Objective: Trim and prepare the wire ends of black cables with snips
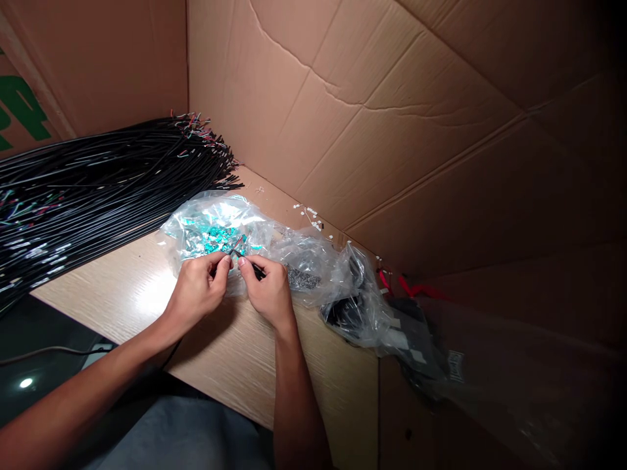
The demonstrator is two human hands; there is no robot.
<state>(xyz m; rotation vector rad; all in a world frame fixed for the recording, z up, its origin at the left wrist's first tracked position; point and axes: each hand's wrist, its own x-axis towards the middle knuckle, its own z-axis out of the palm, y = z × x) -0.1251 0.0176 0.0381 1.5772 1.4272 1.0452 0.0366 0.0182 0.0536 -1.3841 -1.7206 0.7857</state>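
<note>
Both hands meet at the middle of the table, in front of an open clear plastic bag (171,228) of small teal-green parts (215,238). My left hand (198,287) pinches a black cable near its end, where thin coloured wires (238,241), one of them red, stick out. My right hand (268,290) is closed on a slim black object (258,271) that looks like a tool. Its tip comes close to the wires; whether they touch is hard to tell. The fingers hide most of both things.
A large bundle of black cables (122,170) with bared coloured wire ends lies at the left. Beside the teal parts, another clear bag (306,261) holds small dark pieces. More bags (362,307) lie to the right. Cardboard walls (343,130) rise behind, with small white bits (311,212) along their foot.
</note>
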